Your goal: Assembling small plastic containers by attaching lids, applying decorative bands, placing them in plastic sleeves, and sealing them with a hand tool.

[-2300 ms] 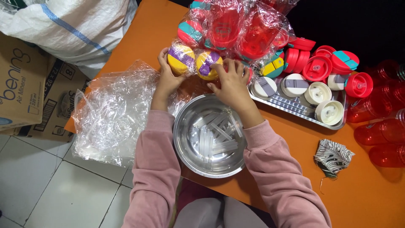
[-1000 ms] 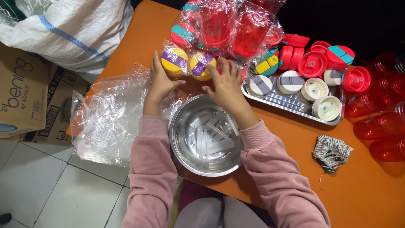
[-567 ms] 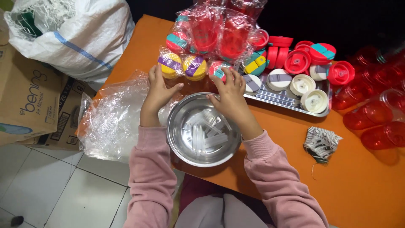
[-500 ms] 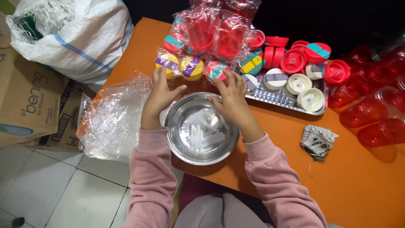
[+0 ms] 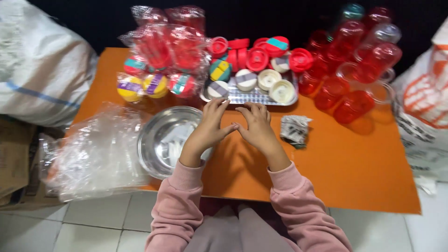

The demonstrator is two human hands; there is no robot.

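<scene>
My left hand (image 5: pixel 208 129) and right hand (image 5: pixel 255 127) come out of dusty pink knitted sleeves (image 5: pixel 178 210) over a bright orange flat tabletop (image 5: pixel 354 158). The round steel bowl (image 5: pixel 161 140) is silver-grey with pale reflections. The rectangular metal tray (image 5: pixel 252 97) is silver with a fine ribbed pattern; the round lids (image 5: pixel 269 79) on it are cream, some crossed by a grey band. The screw caps (image 5: pixel 256 59) behind it are red, some banded teal. The yellow round tubs (image 5: pixel 131 87) carry purple stripes. The transparent plastic cups (image 5: pixel 354 105) are red. The crumpled plastic bag (image 5: pixel 95 151) is colourless and glossy. The small folded paper packet (image 5: pixel 294 130) is white with dark print. The floor tiles (image 5: pixel 98 226) are pale grey.
</scene>
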